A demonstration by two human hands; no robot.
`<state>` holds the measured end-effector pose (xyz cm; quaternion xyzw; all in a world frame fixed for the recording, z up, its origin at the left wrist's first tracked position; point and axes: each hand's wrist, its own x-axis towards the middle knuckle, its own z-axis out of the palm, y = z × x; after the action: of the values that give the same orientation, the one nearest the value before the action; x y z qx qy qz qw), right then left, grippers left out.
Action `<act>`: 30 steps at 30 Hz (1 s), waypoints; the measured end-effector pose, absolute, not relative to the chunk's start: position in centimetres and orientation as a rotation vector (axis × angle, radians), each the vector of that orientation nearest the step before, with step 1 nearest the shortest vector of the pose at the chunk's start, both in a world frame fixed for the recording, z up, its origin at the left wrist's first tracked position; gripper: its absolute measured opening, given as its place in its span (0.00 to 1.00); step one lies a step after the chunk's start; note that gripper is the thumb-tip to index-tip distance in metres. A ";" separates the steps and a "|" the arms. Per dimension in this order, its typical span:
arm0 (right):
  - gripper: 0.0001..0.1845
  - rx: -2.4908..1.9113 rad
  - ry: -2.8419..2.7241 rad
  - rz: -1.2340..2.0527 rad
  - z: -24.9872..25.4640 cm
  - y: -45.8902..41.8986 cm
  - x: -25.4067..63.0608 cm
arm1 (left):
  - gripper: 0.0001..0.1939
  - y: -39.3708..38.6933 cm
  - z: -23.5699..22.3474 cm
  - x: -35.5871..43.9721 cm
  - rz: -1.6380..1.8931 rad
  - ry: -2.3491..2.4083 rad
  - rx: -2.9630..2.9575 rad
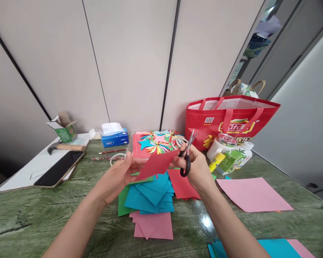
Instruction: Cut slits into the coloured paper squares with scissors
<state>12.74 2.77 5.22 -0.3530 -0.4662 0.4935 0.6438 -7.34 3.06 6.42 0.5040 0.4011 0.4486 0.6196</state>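
Note:
A piece of red paper (157,165) is raised above the table, and my left hand (117,179) grips its left side between thumb and fingers. My right hand (200,168) holds black-handled scissors (187,161), blades pointing up and slightly parted. Fingertips of that same hand touch the paper's right edge. Below lies a pile of blue paper squares (150,200) over green sheets (122,204). Pink squares (157,227) stick out in front, and more red squares (181,186) lie to the right. Behind the hands are colourful folded-paper decorations (158,143).
A red shopping bag (204,125) stands at the back right, with a yellow glue stick (216,162) and white containers before it. Pink sheets (254,193) lie at right. To the left are a tissue box (114,138), a phone (60,168) and a hammer (70,147).

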 end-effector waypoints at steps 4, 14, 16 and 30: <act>0.16 -0.722 -1.159 1.160 5.2 2.8 12.7 | 0.18 3.1 5.4 -6.5 0.637 0.753 0.957; 0.12 -0.841 -0.971 1.156 4.9 3.4 12.2 | 0.17 3.5 4.9 -6.0 1.143 0.936 1.032; 0.13 -0.869 -1.002 1.143 4.7 3.4 12.2 | 0.18 3.6 5.1 -6.1 1.192 0.956 1.054; 0.12 -0.877 -1.078 1.372 2.7 1.4 11.8 | 0.18 3.8 5.8 -7.1 1.142 0.934 1.084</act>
<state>11.82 1.44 2.75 -0.3722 -0.4574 0.5819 0.5600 -7.15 3.77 5.84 0.4694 0.4043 0.4946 0.6096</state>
